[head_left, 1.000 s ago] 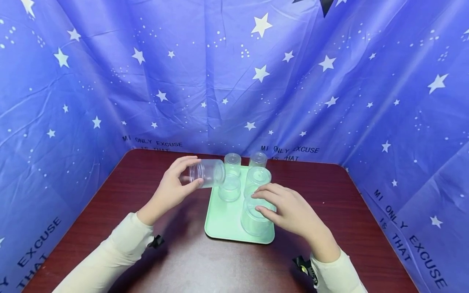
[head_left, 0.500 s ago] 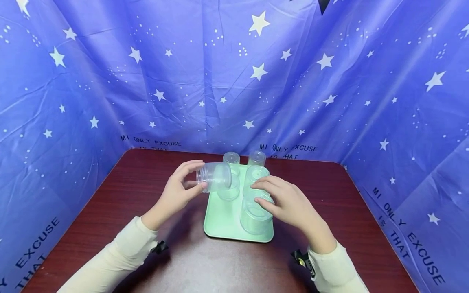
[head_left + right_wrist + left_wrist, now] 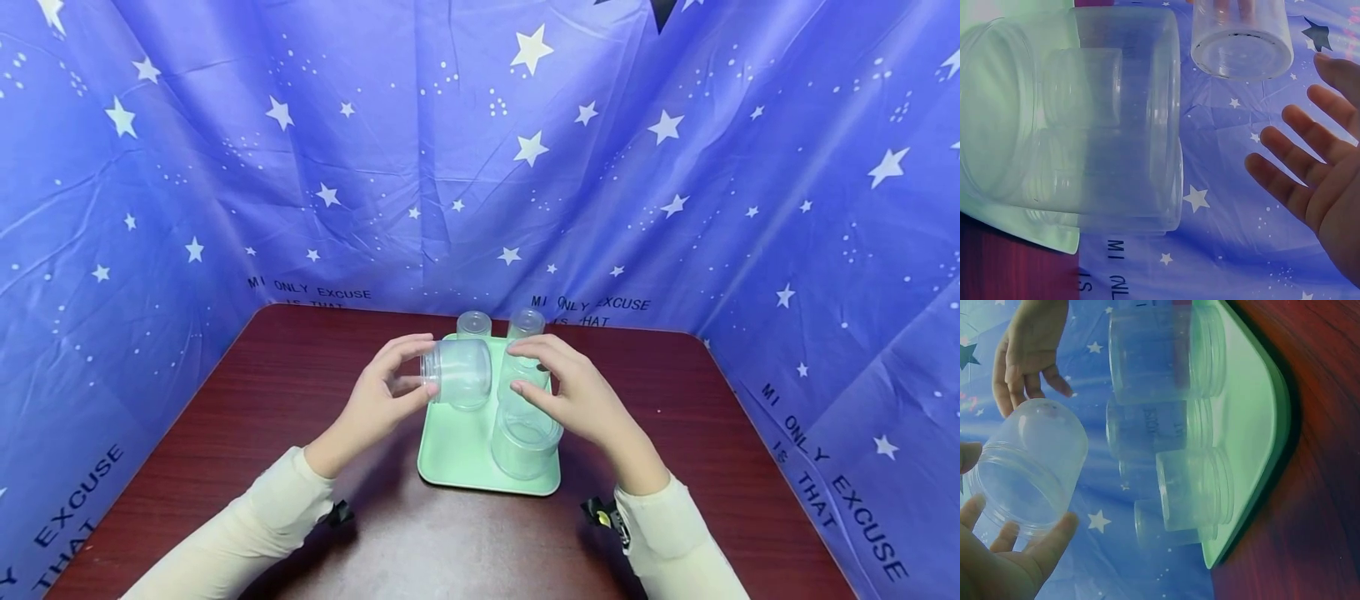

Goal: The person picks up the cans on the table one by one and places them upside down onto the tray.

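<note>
A clear plastic jar (image 3: 463,367) lies sideways in the air over the green tray (image 3: 453,462), its bottom pointing right. My left hand (image 3: 375,396) grips it around the threaded mouth, thumb on the near side. In the left wrist view the jar (image 3: 1047,434) looks hollow, with the fingers spread about its rim. My right hand (image 3: 573,387) hovers above the right row of jars, fingers apart and holding nothing. The right wrist view shows those fingers (image 3: 1291,150) clear of the held jar's bottom (image 3: 1244,53).
Several clear jars stand mouth-down on the tray. A wide one (image 3: 525,446) is at the front right, and smaller ones (image 3: 474,322) are at the back. The tray rests on a dark red wooden table (image 3: 300,400). A blue star-patterned curtain (image 3: 420,167) encloses the table.
My left hand has carried the jar rightward and slightly nearer. My right hand has risen a little and shifted left, closer to the jar's bottom. The standing jars stay put.
</note>
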Motion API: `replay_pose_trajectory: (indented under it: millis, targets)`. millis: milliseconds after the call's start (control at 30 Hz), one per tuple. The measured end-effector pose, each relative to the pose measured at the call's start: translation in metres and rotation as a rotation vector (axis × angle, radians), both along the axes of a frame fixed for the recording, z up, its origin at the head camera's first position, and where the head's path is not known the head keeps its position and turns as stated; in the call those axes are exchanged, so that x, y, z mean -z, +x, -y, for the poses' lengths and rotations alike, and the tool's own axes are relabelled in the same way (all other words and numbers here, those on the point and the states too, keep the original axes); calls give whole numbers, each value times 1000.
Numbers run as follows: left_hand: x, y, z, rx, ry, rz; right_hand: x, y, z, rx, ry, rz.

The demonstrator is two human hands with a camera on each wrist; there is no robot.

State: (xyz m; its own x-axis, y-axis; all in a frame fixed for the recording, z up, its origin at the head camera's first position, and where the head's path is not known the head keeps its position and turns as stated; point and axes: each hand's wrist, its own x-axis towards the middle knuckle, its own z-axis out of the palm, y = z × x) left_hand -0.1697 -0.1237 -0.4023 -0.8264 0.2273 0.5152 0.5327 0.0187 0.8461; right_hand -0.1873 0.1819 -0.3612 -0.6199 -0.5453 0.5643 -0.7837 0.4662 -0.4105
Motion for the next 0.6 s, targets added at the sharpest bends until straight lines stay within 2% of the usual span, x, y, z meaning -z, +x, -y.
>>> replay_pose_trajectory:
  millis: [367, 600]
  targets:
    - [2, 1, -4, 27, 25, -3, 3, -5, 7, -39, -68, 40]
    - [-2, 3, -7, 58, 46, -11, 5, -4, 11, -70, -106, 105]
